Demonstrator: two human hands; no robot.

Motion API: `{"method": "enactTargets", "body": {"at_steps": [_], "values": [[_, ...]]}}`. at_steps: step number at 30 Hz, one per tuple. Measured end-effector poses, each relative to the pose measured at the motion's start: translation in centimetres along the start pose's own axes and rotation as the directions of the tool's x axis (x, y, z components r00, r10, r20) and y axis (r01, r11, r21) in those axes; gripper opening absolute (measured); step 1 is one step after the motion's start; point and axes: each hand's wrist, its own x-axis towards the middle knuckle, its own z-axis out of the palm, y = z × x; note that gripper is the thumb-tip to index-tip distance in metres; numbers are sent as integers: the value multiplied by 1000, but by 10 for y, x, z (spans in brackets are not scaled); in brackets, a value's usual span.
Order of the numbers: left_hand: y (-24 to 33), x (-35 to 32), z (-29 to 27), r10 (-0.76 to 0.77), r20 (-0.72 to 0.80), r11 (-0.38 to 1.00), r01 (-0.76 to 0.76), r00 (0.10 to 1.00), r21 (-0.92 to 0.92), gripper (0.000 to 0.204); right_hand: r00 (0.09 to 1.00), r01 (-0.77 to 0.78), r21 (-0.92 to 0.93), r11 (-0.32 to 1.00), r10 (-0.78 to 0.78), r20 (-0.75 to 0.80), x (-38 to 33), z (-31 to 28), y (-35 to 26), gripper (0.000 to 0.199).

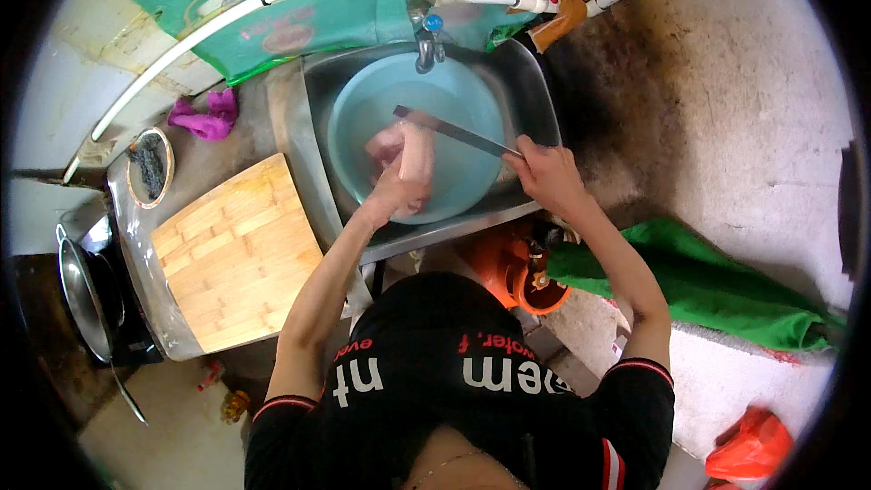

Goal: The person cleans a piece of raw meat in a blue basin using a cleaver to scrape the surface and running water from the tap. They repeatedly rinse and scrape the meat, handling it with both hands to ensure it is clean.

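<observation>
At left, a bamboo cutting board is laid on a steel counter; beside it, a light-blue basin is set in a sink. Over the basin, a piece of meat is gripped at its near end by the left hand, whose fingers are closed about it; farther right, a knife is grasped in the closed right hand. The step in hand is judged to be the scraping of the pale skin with the blade. For good results, the meat is best held firmly, with the left fingers well clear of the edge; the skin is best drawn taut and turned toward the blade; the knife is best worked in short, light strokes, leaned so that the surface is scraped rather than sliced — and directed away from the gripping hand. The long axis of the meat runs from the left hand roughly toward the tap, its free end pointed away from the wearer, with reddish flesh at left and pale skin at right. The knife is slanted across that free end, its tip directed to the upper left — whether the skin is touched cannot be told.
</observation>
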Motion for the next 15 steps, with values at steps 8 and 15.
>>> {"method": "enactTargets", "body": {"at_steps": [8, 15], "values": [[35, -5, 12, -138, 48, 985, 143, 989, -98, 60, 996, 42, -64, 997, -38, 76, -3, -31, -24, 22], [-27, 35, 11, 344, -94, 893, -294, 934, 342, 37, 988, 129, -92, 987, -121, 92, -12, -35, -59, 21]]}}
